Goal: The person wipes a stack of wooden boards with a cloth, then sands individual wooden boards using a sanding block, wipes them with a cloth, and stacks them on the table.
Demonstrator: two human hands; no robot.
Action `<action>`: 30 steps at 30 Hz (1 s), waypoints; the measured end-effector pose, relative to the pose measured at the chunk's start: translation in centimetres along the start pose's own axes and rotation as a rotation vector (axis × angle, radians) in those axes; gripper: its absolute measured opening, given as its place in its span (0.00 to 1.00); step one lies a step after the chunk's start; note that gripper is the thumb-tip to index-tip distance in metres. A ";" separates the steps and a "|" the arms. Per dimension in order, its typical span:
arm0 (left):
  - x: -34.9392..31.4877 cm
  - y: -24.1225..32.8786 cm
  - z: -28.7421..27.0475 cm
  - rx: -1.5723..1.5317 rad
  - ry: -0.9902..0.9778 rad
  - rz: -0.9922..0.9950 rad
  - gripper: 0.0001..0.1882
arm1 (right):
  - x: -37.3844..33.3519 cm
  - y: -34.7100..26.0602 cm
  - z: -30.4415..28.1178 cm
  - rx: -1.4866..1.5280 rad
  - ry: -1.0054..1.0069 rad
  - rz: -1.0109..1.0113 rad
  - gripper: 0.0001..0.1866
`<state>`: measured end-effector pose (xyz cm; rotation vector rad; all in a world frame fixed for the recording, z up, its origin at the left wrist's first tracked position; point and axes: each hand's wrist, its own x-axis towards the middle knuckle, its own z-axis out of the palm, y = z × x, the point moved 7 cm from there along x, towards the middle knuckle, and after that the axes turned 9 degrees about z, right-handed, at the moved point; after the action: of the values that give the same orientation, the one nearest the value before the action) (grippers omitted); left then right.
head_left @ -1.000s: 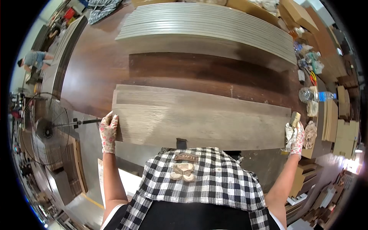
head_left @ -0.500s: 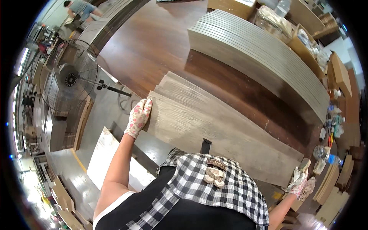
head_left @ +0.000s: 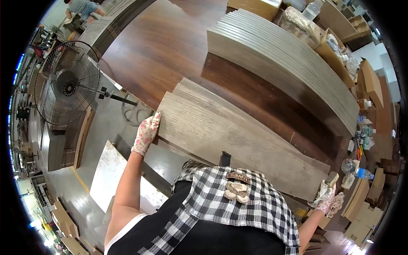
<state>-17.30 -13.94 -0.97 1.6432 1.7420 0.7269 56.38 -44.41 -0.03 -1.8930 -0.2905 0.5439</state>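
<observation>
A grey-brown wood-grain board (head_left: 221, 136) lies across the bench edge in front of me, overlapping a similar board (head_left: 199, 95) beneath its far side. Another board edge shows under its near side. My left hand (head_left: 146, 132), in a floral glove, is closed on the board's left end, its fingers pressed together at the edge. At the right end, my right hand (head_left: 326, 199) wears a similar glove and is closed round a crumpled white rag (head_left: 324, 190). A small tan block (head_left: 333, 178) sticks up beside the rag; whether I grip it is unclear.
A long row of grey boards (head_left: 280, 59) stands on the dark brown bench top (head_left: 170, 46). Bottles (head_left: 364, 173), cartons (head_left: 333, 51) and a wrapped bundle (head_left: 299, 27) crowd the right side. A pedestal fan (head_left: 68, 87) is at left. Another person (head_left: 83, 10) works far left.
The upper board has slid away from me over the board beneath, and an edge now shows under its near side. My left hand stays on its end. The view has shifted slightly.
</observation>
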 end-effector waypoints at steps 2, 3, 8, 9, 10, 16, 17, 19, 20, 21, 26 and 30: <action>0.0 -0.1 0.0 0.005 0.028 0.015 0.23 | -0.3 0.0 0.0 0.027 -0.017 0.025 0.21; 0.0 0.1 -0.2 0.048 0.006 0.011 0.23 | -0.3 -0.2 0.1 0.028 -0.019 0.023 0.21; 0.8 -0.2 0.4 0.003 -0.204 -0.124 0.24 | 0.1 -0.5 -1.9 -0.458 0.144 -0.119 0.21; 1.0 -0.1 0.4 -0.008 -0.225 -0.142 0.24 | 0.7 -0.3 -3.3 -0.507 0.240 -0.162 0.21; 0.8 0.1 0.4 -0.013 -0.249 -0.163 0.24 | 0.9 -0.3 -4.4 -0.559 0.332 -0.200 0.21; 1.1 2.6 0.4 0.240 -0.170 -0.060 0.26 | -0.1 -4.1 -6.0 -0.209 0.192 -0.209 0.18; 1.0 2.2 0.2 0.198 -0.128 -0.003 0.26 | -0.2 -3.6 -5.7 -0.103 0.219 -0.102 0.24; 1.6 2.5 0.3 0.171 -0.110 0.154 0.26 | 1.1 1.1 -7.3 0.100 -0.031 -0.064 0.21; 1.7 3.9 0.0 0.202 -0.118 0.246 0.26 | 0.3 1.6 -6.3 -0.027 -0.132 -0.112 0.18; 2.1 3.4 -0.2 0.120 -0.152 0.045 0.24 | -1.4 1.7 -4.7 0.177 -0.199 -0.086 0.21; 3.9 3.8 -0.1 -0.043 -0.100 0.190 0.22 | -12.5 0.2 4.7 0.428 -0.471 0.156 0.39; 3.7 3.1 0.9 -0.151 -0.094 0.061 0.20 | -17.6 2.6 10.7 0.333 -0.901 0.483 0.32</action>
<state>-14.69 -10.08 0.51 1.6075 1.5390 0.7773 35.69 -44.53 -1.61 -1.2854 -0.2890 1.6619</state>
